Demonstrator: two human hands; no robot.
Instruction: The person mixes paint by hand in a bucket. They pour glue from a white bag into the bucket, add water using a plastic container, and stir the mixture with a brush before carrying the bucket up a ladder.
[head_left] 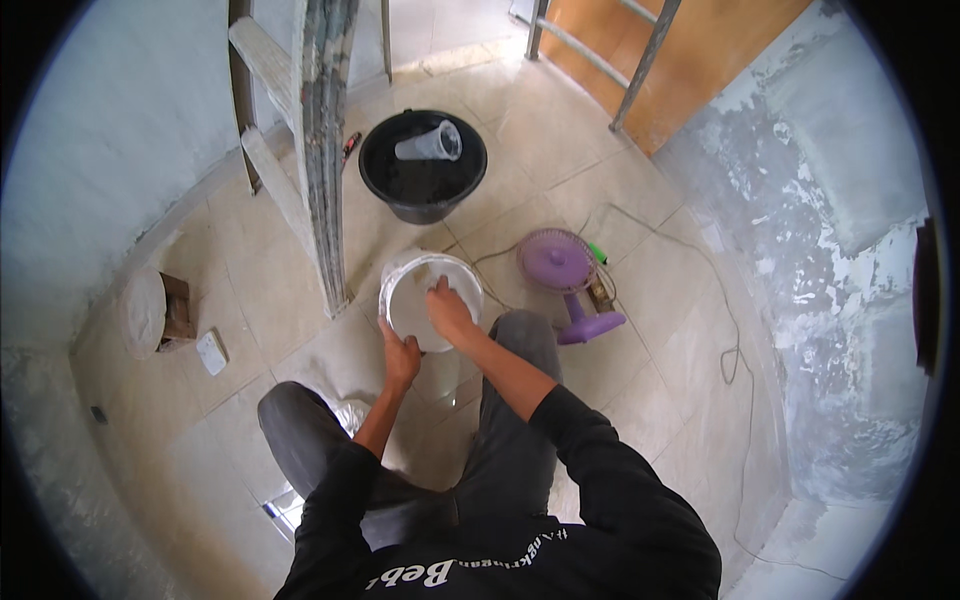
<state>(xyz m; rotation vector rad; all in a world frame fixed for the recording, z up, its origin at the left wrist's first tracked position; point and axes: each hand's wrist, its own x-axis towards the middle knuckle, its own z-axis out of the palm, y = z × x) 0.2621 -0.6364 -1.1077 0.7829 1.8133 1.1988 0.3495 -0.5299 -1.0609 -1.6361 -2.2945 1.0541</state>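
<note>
A white bucket [408, 303] with pale, smeared inner walls stands on the floor between my knees. My left hand [401, 358] is closed on its near left side, thumb along the wall. Over the bucket's mouth, my right hand [447, 308] reaches in with its fingers curled. Whatever that hand grips is too small and blurred to name. Just beyond stands a black tub [420, 205] with dark contents, and a clear plastic cup [430, 143] lies on its side in it.
A paint-spattered ladder [318, 150] rises at the left. To the right are a purple fan [557, 262] and a loose cord [738, 350]. An opened bag [150, 312] and a white block [212, 352] lie left. Another ladder [640, 75] leans near the orange panel [690, 60].
</note>
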